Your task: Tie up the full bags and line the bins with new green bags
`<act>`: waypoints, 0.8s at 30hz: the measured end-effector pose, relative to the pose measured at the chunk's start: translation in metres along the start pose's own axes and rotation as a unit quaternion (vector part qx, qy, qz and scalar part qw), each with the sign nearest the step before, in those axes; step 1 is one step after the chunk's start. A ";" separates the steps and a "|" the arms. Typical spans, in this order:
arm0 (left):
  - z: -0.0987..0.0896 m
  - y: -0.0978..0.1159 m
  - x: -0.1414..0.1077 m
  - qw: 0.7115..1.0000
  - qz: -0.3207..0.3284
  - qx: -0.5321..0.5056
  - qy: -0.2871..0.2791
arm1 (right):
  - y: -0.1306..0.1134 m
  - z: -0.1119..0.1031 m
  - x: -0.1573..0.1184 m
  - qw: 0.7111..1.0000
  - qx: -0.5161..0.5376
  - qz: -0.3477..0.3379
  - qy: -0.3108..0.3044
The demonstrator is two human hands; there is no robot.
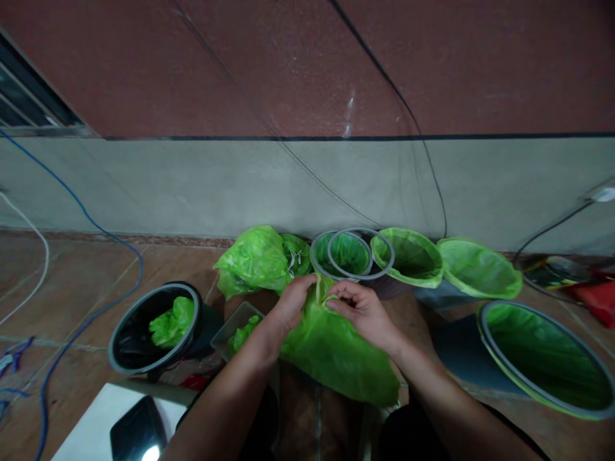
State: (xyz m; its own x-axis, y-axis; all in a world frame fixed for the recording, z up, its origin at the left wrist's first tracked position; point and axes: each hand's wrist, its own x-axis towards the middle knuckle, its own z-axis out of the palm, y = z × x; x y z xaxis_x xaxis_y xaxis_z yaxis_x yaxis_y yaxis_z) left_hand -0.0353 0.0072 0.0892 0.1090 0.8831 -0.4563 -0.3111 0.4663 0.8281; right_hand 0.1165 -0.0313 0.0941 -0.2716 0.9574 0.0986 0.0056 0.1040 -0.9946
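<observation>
A green plastic bag (343, 358) hangs between my knees, its top edge gathered in both hands. My left hand (295, 298) pinches the gathered edge from the left. Close beside it, my right hand (358, 307) has thumb and fingertips pressed together on the same edge. The bag's lower part spreads out to the right under my right wrist. Just beyond my hands stands a bin with a green liner (353, 253) and a loose grey ring (393, 261) lying across its top.
Along the wall stand two green-lined bins (418, 282) (480, 291) and a full green bag (257, 259). A grey-rimmed bin (542, 307) is at right, a black-lined bin (115, 346) at left. A small tub (221, 339), a phone (137, 429) and a blue cable (89, 221) are also near.
</observation>
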 end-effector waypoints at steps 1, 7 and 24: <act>0.000 0.000 0.000 1.000 0.000 0.006 -0.009 | 0.000 0.000 0.000 1.000 -0.001 -0.002 0.004; 0.000 -0.004 -0.005 0.992 -0.001 0.023 -0.123 | 0.002 -0.005 0.001 0.987 -0.103 -0.044 0.114; -0.017 0.005 -0.007 0.924 0.070 0.269 -0.264 | 0.009 -0.027 0.006 0.946 -0.235 -0.064 0.215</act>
State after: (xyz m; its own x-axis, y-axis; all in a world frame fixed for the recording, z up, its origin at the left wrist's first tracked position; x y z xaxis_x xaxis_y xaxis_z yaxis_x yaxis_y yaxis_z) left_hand -0.0543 0.0025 0.0913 0.5920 0.7729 -0.2284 0.1420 0.1789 0.9736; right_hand 0.1410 -0.0177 0.0867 0.1169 0.9396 0.3218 0.4529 0.2379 -0.8592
